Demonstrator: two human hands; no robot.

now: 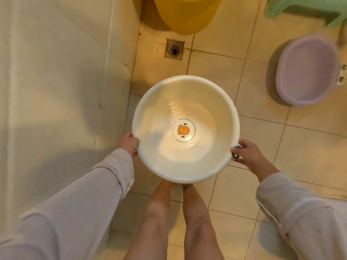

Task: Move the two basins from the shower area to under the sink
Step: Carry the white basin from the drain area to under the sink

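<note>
A round white basin (pixel 165 102) with an orange duck print on its bottom is held level above the tiled floor, in front of my legs. My left hand (pixel 129 143) grips its left rim. My right hand (pixel 247 153) grips the right rim at a small grey tab. A purple oval basin (pixel 308 72) lies on the floor at the far right, apart from both hands.
A yellow bucket (pixel 185 14) stands at the top centre, just behind a floor drain (pixel 174 48). A green plastic stool (pixel 308 10) is at the top right. A tiled wall (pixel 56 72) runs along the left. My bare legs (pixel 176 212) are below the basin.
</note>
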